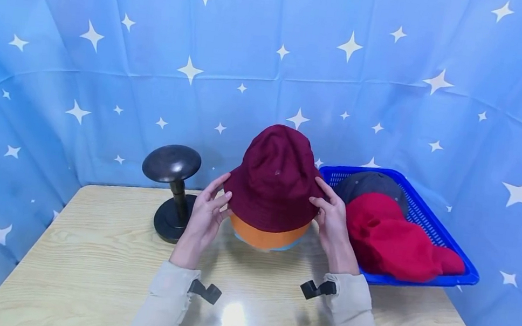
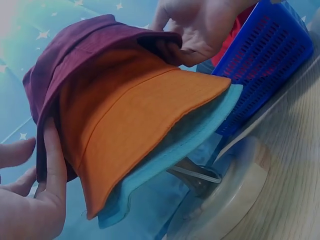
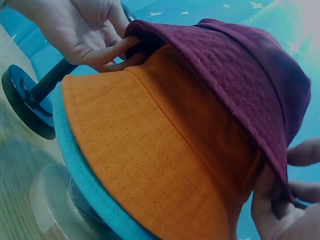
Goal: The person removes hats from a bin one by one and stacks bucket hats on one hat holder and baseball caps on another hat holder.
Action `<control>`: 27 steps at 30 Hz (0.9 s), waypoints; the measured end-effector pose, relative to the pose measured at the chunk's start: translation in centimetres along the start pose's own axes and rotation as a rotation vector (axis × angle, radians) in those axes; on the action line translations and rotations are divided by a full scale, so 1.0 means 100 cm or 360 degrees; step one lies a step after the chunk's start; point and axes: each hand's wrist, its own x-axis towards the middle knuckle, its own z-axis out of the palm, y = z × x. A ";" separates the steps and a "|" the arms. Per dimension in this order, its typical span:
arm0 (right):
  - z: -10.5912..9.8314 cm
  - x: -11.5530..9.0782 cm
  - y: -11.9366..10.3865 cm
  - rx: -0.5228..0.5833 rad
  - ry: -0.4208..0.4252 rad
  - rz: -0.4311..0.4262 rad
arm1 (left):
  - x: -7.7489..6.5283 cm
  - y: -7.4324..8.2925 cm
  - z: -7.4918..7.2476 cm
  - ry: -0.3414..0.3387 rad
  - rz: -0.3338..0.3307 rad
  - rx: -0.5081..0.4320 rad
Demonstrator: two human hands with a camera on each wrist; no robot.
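A maroon bucket hat sits over an orange bucket hat, and a light blue hat shows its brim below the orange one. My left hand grips the maroon brim at its left side, fingers under the edge. On the opposite side my right hand holds the same brim, with fingers tucked beneath it in the left wrist view. The maroon brim stands raised above the orange brim. Under the stack, a stand with a pale round base appears in the wrist views; the head view hides most of it.
Left of the hats stands a black hat stand with a domed top and round base. To the right, a blue plastic basket holds a red cap and a dark grey cap. A starred blue curtain surrounds the wooden table.
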 end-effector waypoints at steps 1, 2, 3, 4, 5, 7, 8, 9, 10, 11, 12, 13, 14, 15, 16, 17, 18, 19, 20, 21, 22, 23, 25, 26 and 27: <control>0.000 0.000 0.000 0.0003 0.0014 0.0009 | 0.000 0.000 -0.001 0.0008 -0.0001 -0.0005; 0.000 0.000 0.001 0.0007 0.0028 0.0016 | 0.000 0.000 -0.001 0.0011 -0.0002 -0.0008; 0.000 -0.001 0.001 0.0013 0.0036 0.0021 | 0.000 0.000 -0.002 0.0017 -0.0002 -0.0006; 0.000 -0.001 0.001 0.0020 0.0043 0.0024 | 0.000 0.000 -0.002 0.0020 -0.0002 -0.0007; 0.000 -0.001 0.002 0.0024 0.0050 0.0026 | 0.000 0.000 -0.002 0.0021 -0.0003 -0.0004; 0.000 -0.002 0.003 0.0032 0.0063 0.0024 | 0.000 -0.001 -0.003 0.0017 -0.0012 -0.0001; 0.000 -0.002 0.004 0.0029 0.0072 0.0019 | 0.000 -0.001 -0.004 0.0017 -0.0018 0.0002; 0.000 -0.003 0.005 0.0026 0.0081 0.0015 | 0.001 -0.002 -0.004 0.0019 -0.0026 0.0002; 0.001 -0.003 0.006 0.0021 0.0092 0.0011 | 0.001 -0.003 -0.004 0.0019 -0.0034 -0.0001; 0.001 -0.003 0.007 0.0017 0.0101 0.0006 | 0.001 -0.004 -0.005 0.0023 -0.0046 -0.0006; 0.001 -0.003 0.008 0.0008 0.0109 0.0006 | 0.002 -0.005 -0.006 0.0024 -0.0061 -0.0015; 0.001 -0.002 0.009 -0.0003 0.0112 0.0007 | 0.002 -0.006 -0.007 0.0020 -0.0077 -0.0018; 0.001 -0.002 0.010 -0.0012 0.0118 0.0012 | 0.003 -0.007 -0.008 0.0020 -0.0088 -0.0029; 0.001 -0.002 0.011 -0.0018 0.0120 0.0016 | 0.003 -0.008 -0.009 0.0017 -0.0099 -0.0041; 0.001 -0.001 0.013 -0.0028 0.0124 0.0021 | 0.004 -0.009 -0.010 0.0013 -0.0108 -0.0053; 0.001 -0.001 0.014 -0.0034 0.0123 0.0023 | 0.004 -0.010 -0.012 0.0010 -0.0117 -0.0063; 0.001 -0.001 0.015 -0.0039 0.0128 0.0028 | 0.004 -0.010 -0.013 0.0004 -0.0123 -0.0069; 0.001 -0.001 0.016 -0.0041 0.0129 0.0032 | 0.004 -0.011 -0.013 0.0000 -0.0125 -0.0075; 0.001 -0.001 0.016 -0.0044 0.0128 0.0035 | 0.004 -0.011 -0.014 0.0001 -0.0124 -0.0083; 0.001 0.000 0.017 -0.0048 0.0124 0.0036 | 0.004 -0.011 -0.014 -0.0003 -0.0123 -0.0086; 0.000 0.000 0.017 -0.0055 0.0126 0.0039 | 0.004 -0.011 -0.015 -0.0005 -0.0123 -0.0087; 0.000 0.000 0.017 -0.0062 0.0126 0.0043 | 0.004 -0.011 -0.015 -0.0004 -0.0124 -0.0084; 0.000 0.000 0.018 -0.0083 0.0138 0.0054 | 0.004 -0.012 -0.016 0.0001 -0.0129 -0.0077; -0.001 0.000 0.019 -0.0093 0.0145 0.0058 | 0.004 -0.012 -0.016 0.0006 -0.0135 -0.0072; -0.001 0.000 0.019 -0.0109 0.0153 0.0061 | 0.004 -0.013 -0.016 0.0012 -0.0140 -0.0064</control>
